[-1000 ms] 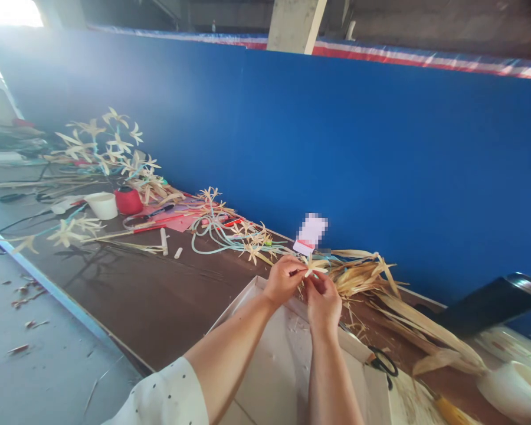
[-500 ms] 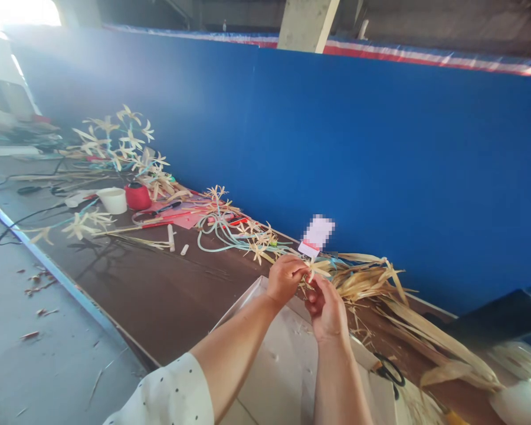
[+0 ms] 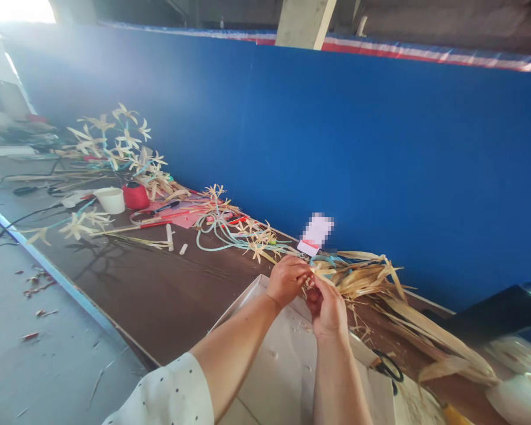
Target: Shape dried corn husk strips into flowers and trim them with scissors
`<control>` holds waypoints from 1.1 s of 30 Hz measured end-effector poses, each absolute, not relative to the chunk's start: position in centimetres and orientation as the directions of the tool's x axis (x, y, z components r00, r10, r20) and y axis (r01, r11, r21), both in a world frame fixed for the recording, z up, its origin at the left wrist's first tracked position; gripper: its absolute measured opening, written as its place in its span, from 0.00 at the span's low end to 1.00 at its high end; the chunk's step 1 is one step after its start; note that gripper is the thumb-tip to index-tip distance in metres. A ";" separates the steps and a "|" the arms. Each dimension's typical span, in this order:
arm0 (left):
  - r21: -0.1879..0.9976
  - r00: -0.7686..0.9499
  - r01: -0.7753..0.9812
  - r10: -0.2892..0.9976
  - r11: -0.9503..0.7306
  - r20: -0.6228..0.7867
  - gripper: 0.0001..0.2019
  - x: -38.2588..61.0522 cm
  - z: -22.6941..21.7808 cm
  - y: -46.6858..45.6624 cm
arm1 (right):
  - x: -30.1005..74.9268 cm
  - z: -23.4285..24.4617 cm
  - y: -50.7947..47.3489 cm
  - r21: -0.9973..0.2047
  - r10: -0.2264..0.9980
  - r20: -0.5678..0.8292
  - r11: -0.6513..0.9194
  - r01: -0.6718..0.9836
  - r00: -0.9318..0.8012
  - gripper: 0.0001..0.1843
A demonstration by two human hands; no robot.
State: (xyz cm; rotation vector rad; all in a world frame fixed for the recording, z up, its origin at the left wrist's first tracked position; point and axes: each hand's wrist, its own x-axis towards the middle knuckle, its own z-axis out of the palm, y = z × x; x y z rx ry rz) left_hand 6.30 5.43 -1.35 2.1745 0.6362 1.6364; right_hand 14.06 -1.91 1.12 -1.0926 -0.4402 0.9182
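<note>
My left hand [image 3: 287, 280] and my right hand [image 3: 326, 306] meet over the far end of a shallow white box [image 3: 269, 354]. Between their fingertips is a small pale flower of dried husk strips [image 3: 324, 273], partly hidden by the fingers. Both hands are closed in a pinch on it. Just beyond, to the right, lies a pile of dried corn husks [image 3: 363, 280]. Loose husk flowers [image 3: 260, 245] and pale blue-green tubing [image 3: 212, 242] are to the left of my left hand.
A blue partition [image 3: 358, 147] runs along the table's back edge. Finished-looking husk flowers [image 3: 126, 139] on stems stand far left, near a white cup [image 3: 110, 200] and red thread spool [image 3: 135, 196]. Black-handled scissors [image 3: 388, 366] lie right of the box.
My fingers have shifted slightly around the flower, and less of its petals shows now. My left fingertips are closer to my right ones. The surroundings are otherwise unchanged.
</note>
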 end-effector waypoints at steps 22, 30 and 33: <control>0.758 0.153 0.141 0.770 -0.637 0.619 0.05 6.6 -1.6 5.8 | 14.6 0.4 -1.8 -0.948 0.768 -0.061 0.155 -0.277 0.638 0.20; 0.815 0.087 0.122 0.825 -0.566 0.559 0.02 6.7 -1.6 6.2 | 16.2 -0.8 -1.5 -0.953 0.514 -0.011 0.254 -0.164 0.858 0.21; 0.814 0.079 0.111 0.822 -0.570 0.565 0.03 6.8 -1.8 6.2 | 16.2 -1.0 -1.5 -0.946 0.550 0.025 0.282 -0.158 0.835 0.20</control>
